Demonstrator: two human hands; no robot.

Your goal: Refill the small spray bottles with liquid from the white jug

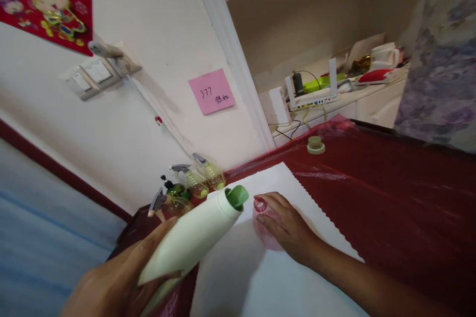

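My left hand (119, 277) grips a pale cream bottle (189, 240) with a green flip cap (237, 196), tilted so the cap points up and right. Just right of the cap, my right hand (288, 225) is wrapped round a small clear pink bottle (263, 223) that stands on a white mat (260, 267). The pink bottle's round open neck sits close to the green cap without touching it. The mat lies on a table covered in red plastic (372, 198).
Several small spray bottles (193, 183) stand against the wall at the table's far left corner. A green lid (316, 145) lies on the red cover farther back. Behind it a white counter (345, 101) holds a router and clutter. A floral cloth (442, 59) hangs at right.
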